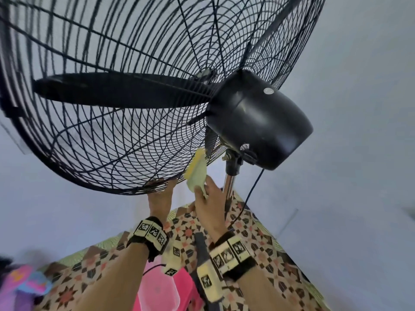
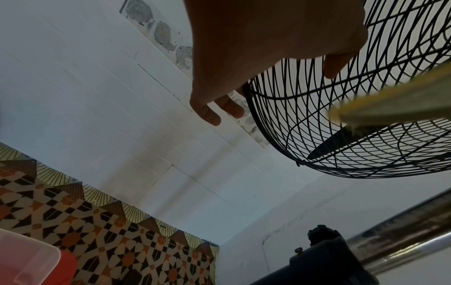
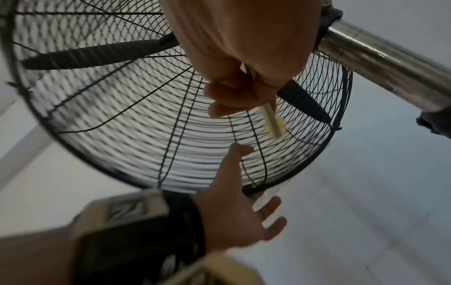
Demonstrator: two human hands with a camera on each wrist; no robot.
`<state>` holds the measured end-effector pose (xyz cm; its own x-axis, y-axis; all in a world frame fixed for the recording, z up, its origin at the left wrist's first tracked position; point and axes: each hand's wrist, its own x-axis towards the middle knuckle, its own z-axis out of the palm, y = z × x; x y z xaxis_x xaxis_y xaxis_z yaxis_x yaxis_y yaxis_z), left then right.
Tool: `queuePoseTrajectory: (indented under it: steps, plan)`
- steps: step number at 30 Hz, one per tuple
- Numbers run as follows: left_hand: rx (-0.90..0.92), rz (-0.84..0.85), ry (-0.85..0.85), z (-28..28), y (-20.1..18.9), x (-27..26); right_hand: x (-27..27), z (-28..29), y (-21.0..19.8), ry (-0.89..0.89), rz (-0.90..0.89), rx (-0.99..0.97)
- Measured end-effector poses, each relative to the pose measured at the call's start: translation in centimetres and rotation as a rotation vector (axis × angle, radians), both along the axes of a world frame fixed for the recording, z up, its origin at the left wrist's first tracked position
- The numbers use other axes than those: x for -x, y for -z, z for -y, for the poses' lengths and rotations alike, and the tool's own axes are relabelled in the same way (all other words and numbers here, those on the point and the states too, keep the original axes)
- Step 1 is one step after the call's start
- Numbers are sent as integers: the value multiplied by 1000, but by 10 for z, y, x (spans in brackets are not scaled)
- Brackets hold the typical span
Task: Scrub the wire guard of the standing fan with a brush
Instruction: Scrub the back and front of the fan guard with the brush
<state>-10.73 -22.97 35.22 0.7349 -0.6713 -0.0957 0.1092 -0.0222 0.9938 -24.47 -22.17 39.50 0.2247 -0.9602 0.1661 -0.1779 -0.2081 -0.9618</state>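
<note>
The black wire guard of the standing fan fills the upper head view, seen from below, with black blades inside and the motor housing at right. My right hand grips the handle of a pale green brush with yellow bristles; the bristles lie against the guard's rear wires beside the motor. The brush also shows in the right wrist view. My left hand holds the guard's bottom rim, thumb over the wires and fingers outside the rim.
The chrome pole and a black cable run down just right of my right hand. Below lie patterned floor tiles and a pink container with a clear lid. White walls surround the fan.
</note>
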Motion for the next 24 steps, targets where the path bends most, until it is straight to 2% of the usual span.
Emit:
queuePoseTrajectory:
  steps: [3,7,13,16,19,24]
  plan:
    - [15,-13,-7,2,1,3,15,1,2,39,3,51]
    - [3,-22,-10,3,4,0,8,32,-15,203,13,-62]
    - [4,-21,-27,2,6,2,15,-9,-13,-36,-28,47]
    - [2,-18,-10,2,8,4,21,0,-18,74,-44,99]
    - [-45,-29,9,2,7,1,10,19,-30,213,0,46]
    - [-85,-5,11,0,13,-4,-10,-3,-32,146,38,52]
